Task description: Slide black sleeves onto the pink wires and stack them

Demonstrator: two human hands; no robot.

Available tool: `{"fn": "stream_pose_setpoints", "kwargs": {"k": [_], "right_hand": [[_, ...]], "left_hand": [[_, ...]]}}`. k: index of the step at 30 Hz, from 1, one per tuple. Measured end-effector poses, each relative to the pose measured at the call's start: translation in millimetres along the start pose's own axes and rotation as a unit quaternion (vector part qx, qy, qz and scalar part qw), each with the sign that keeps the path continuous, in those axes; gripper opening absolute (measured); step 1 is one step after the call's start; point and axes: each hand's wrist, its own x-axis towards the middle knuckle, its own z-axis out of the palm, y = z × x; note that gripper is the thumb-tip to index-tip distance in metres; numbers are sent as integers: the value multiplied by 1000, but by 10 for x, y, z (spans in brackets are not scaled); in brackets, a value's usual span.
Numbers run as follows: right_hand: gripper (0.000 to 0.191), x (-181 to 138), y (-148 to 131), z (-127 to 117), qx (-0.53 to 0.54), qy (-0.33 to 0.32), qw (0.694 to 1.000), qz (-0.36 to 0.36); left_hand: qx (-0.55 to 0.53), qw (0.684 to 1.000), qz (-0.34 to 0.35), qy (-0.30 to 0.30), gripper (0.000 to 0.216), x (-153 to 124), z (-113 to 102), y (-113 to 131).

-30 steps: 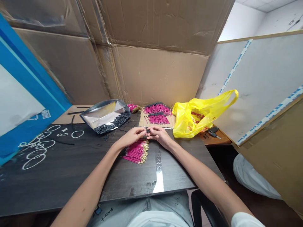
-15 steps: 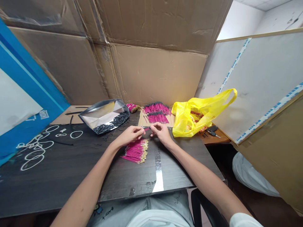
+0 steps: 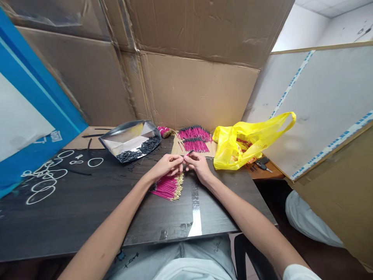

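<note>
Forearms slanting inward, left hand (image 3: 168,165) and right hand (image 3: 200,166) meet above the desk (image 3: 93,206). The right's fingers pinch a pink strand (image 3: 189,153) (dark-ended) just beyond the pink pile (image 3: 168,188); whether the left's grip anything, I cannot tell.

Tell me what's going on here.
A person's left hand and right hand are close together, a thin pink piece sticking out from the right one; whether the left grips anything is hidden. Nearer the person lies a pile of pink pieces with gold ends. Behind, two rows of dark-tipped pink pieces lie on cardboard, between an open bag of black bits and a yellow bag.
</note>
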Motion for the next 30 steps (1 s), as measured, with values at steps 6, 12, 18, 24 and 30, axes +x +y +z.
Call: {"fn": "stream_pose_setpoints", "kwargs": {"k": [6,12,18,24,30], "right_hand": [[41,-8,46,16,3,35,999,5],[39,-6,97,42,-58,61,996,-1],[25,347,-298,-286,-278,114,951,-73],[23,746,-613,-696,-641,208,738,-38],[25,777,-462,-796,-681,198,704,-21]], "left_hand": [[-16,1000,2,14,45,25,53,-67],[24,999,24,21,51,43,107,-77],[102,983,34,146,43,31,-23,-100],[189,945,73,256,38,8,-175,-134],[196,937,68,280,37,5,-233,-132]]}}
